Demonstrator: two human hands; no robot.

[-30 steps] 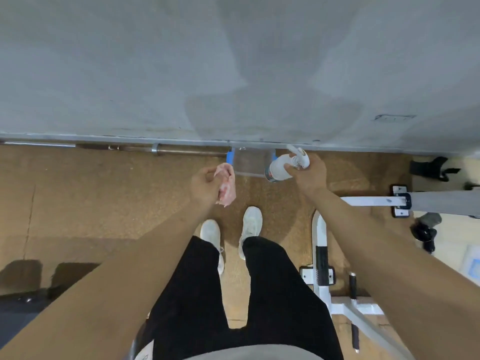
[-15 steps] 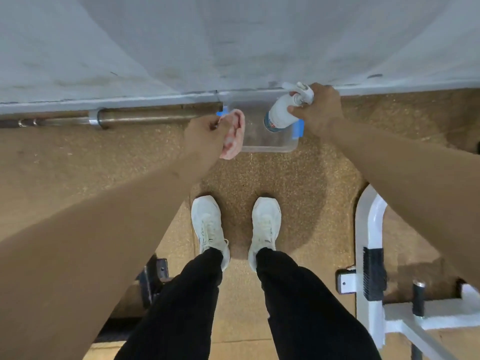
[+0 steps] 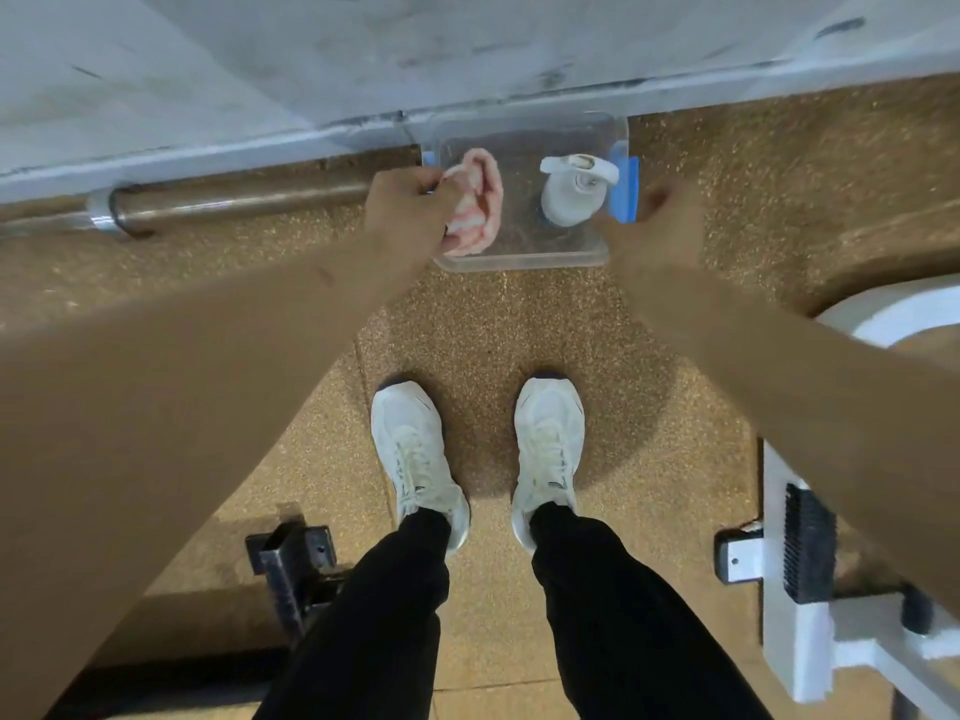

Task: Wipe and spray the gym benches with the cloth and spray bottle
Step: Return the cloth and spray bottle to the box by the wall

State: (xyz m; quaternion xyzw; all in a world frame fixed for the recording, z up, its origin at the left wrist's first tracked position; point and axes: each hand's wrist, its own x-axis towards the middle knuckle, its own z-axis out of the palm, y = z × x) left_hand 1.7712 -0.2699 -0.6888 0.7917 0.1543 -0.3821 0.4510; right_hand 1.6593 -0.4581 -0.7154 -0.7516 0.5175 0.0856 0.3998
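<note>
A clear plastic bin (image 3: pixel 519 262) with blue side handles sits on the floor against the wall. The white spray bottle (image 3: pixel 569 192) stands upright inside it on the right, with no hand on it. My right hand (image 3: pixel 657 231) is blurred just right of the bottle, at the bin's right edge, fingers loosely curled and holding nothing. My left hand (image 3: pixel 405 210) grips the pink cloth (image 3: pixel 475 200), which hangs over the left part of the bin. No bench pad is in view.
A barbell (image 3: pixel 234 200) lies along the base of the grey wall (image 3: pixel 363 54) to the left of the bin. A white bench frame (image 3: pixel 789 605) stands at the right and a black frame foot (image 3: pixel 291 563) at the lower left. My white shoes stand on the cork-coloured floor.
I have bent lower toward the bin. My right hand has set the spray bottle down in the bin and let go. My left hand has brought the cloth over the bin.
</note>
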